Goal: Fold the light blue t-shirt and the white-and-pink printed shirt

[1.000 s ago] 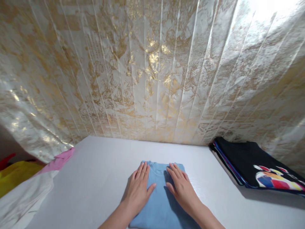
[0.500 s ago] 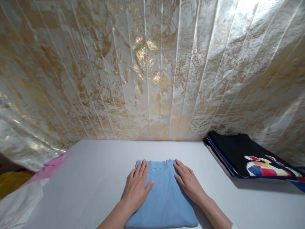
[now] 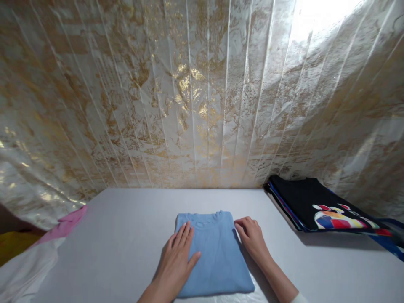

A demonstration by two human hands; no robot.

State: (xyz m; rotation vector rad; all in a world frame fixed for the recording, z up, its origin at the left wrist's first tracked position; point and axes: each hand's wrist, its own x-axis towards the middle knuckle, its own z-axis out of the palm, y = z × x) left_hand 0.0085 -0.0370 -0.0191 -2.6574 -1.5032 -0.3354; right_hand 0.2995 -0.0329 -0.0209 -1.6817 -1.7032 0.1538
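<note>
A shiny sheet [image 3: 205,105] in silver and gold, creased in long vertical folds, hangs behind the far edge of the white tabletop [image 3: 120,235], with a bright glare at its upper right. On the right lies a stack of folded garments [image 3: 284,207], topped by a black one [image 3: 296,195] with a multicoloured print [image 3: 336,222] (red, blue, yellow and white among its patches), while a blue piece [image 3: 386,247] juts out beside it. At the left edge, pink cloth [image 3: 71,222], white cloth [image 3: 34,265] and yellow cloth [image 3: 17,245] lie bunched together.
</note>
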